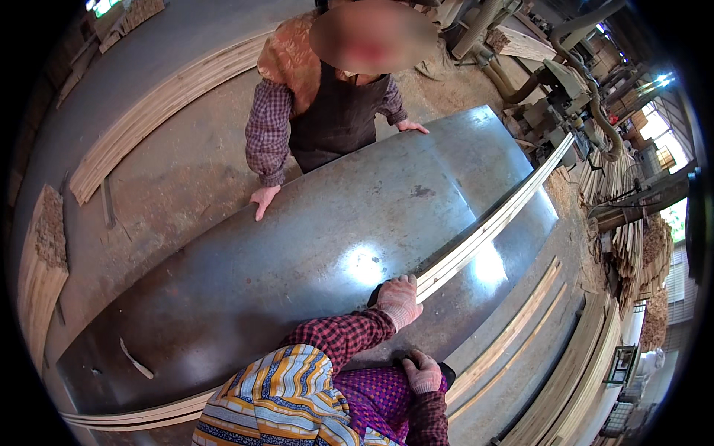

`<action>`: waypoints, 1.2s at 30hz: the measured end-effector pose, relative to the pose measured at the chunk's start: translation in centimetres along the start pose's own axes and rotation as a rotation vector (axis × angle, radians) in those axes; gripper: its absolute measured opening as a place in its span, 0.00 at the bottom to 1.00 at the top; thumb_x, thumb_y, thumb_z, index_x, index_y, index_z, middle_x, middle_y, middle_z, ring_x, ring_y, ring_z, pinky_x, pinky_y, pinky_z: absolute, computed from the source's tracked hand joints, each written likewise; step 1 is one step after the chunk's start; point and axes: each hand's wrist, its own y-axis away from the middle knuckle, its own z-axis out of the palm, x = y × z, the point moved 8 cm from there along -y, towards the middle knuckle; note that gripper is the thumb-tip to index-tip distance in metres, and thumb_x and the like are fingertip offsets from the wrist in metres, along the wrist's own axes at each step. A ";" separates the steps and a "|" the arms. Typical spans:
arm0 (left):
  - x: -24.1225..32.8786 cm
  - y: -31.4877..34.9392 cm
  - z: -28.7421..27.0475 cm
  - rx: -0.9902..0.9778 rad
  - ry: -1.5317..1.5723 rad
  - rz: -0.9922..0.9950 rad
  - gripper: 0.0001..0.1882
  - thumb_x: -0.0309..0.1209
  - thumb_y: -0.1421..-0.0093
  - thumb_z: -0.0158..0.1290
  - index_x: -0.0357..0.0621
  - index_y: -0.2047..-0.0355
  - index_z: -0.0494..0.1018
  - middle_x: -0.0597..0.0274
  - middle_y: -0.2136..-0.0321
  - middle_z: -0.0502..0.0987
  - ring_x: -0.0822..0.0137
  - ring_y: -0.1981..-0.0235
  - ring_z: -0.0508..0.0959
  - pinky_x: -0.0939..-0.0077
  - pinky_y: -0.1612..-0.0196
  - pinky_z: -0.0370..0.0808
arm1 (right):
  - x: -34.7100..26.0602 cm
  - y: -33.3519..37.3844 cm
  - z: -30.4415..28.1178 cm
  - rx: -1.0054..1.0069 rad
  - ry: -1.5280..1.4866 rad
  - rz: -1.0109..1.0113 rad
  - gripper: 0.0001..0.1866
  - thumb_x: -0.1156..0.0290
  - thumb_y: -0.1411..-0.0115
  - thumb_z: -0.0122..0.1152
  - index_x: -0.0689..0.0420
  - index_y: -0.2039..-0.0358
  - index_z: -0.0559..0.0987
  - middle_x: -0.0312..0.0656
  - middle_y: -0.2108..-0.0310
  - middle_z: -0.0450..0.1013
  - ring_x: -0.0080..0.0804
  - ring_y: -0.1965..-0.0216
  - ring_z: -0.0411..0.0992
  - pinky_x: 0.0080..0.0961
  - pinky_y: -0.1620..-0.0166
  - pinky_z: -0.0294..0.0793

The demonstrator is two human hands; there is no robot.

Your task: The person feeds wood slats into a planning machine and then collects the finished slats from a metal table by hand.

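Observation:
My left hand [399, 300], in a pale glove, is closed round a bundle of long, light wooden strips [487, 232]. The strips lie side by side along the metal table [320, 223]. Their far end reaches a machine [561, 89] at the upper right. Behind my left arm they are hidden, and they show again at the lower left. My right hand [423, 372], gloved too, is held close to my body by the purple checked cloth [375, 398]. Its fingers are curled; what they hold, if anything, is hidden.
Across the table stands a co-worker in a dark apron [331, 119], both hands on the far edge. A wood splinter [136, 360] lies on the table's left part. Stacks of boards [163, 104] lie behind. More planks [573, 372] and loose strips [513, 327] lie at right.

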 end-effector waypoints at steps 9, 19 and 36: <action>0.0 -0.1 0.1 -0.005 0.008 0.012 0.36 0.53 0.39 0.63 0.42 0.40 0.71 0.53 0.45 0.78 0.56 0.44 0.81 0.61 0.42 0.78 | 0.5 0.0 0.4 0.035 -0.057 -0.005 0.24 0.60 0.38 0.72 0.60 0.46 0.86 0.55 0.51 0.84 0.50 0.46 0.82 0.39 0.41 0.79; 0.2 0.0 0.2 0.009 0.009 -0.003 0.34 0.53 0.39 0.63 0.42 0.41 0.71 0.52 0.46 0.78 0.54 0.45 0.81 0.59 0.43 0.78 | 2.4 -0.2 1.3 0.066 -0.049 0.000 0.26 0.50 0.38 0.70 0.52 0.46 0.86 0.52 0.49 0.83 0.53 0.45 0.79 0.44 0.40 0.77; 0.4 0.6 -0.2 0.021 -0.056 -0.023 0.34 0.53 0.40 0.63 0.44 0.41 0.72 0.53 0.46 0.78 0.53 0.45 0.81 0.57 0.44 0.79 | 0.2 1.1 -0.5 0.096 -0.058 -0.050 0.22 0.50 0.38 0.69 0.49 0.49 0.87 0.52 0.51 0.83 0.55 0.46 0.79 0.47 0.42 0.77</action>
